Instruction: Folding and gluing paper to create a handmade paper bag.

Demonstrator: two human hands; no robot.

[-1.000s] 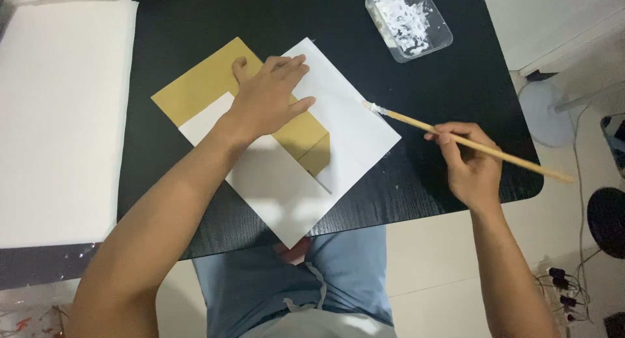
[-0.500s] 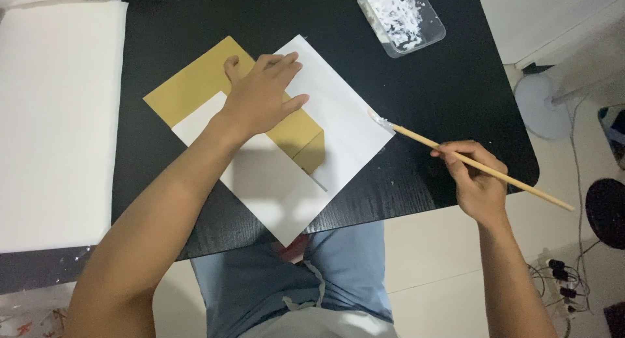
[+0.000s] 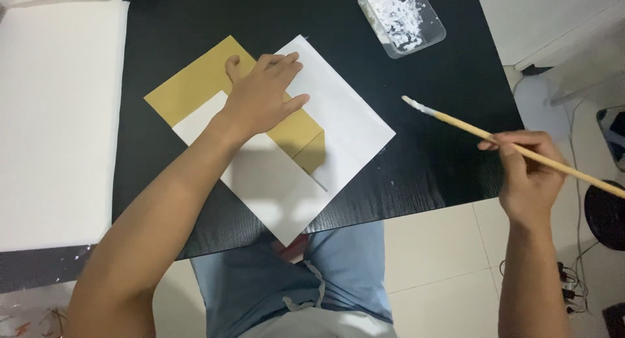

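Observation:
My left hand [image 3: 263,96] lies flat, fingers spread, on a golden-brown paper [image 3: 189,84] and the white sheet [image 3: 345,126] beneath and around it, on a black table [image 3: 449,162]. My right hand [image 3: 530,175] grips a long wooden brush [image 3: 521,149] over the table's right edge. Its white-coated tip points left, clear of the white sheet and above the dark tabletop.
A clear plastic tub [image 3: 400,16] with white paste stands at the far right of the table. A large white board [image 3: 55,117] lies to the left. Cables and a plug strip [image 3: 566,283] lie on the tiled floor at right, near a round dark object [image 3: 605,214].
My right hand has drawn the brush to the right, off the white sheet's edge and away from it. My left hand stays pressed on the papers.

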